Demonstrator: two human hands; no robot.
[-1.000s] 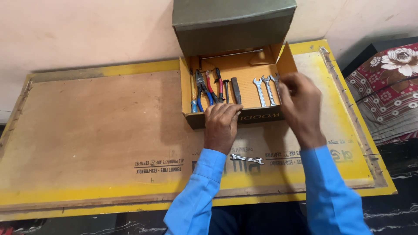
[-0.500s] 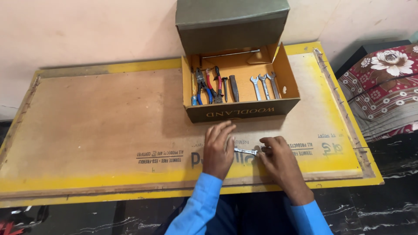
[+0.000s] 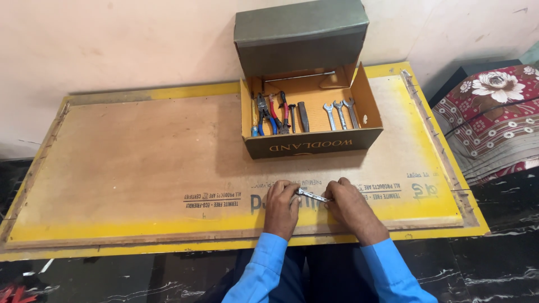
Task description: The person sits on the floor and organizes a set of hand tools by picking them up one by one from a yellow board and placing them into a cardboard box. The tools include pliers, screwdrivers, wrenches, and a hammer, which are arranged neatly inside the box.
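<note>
Fingertips of both hands pinch a small steel spanner, the left hand clamped on one end and the right hand on the other, so it sits just off the board near its front edge. Toward the back edge, an open cardboard box keeps pliers and three spanners sorted side by side.

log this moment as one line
left hand: on spanner | right hand: on spanner's other end | spanner: on board | box: open, tools inside
</note>
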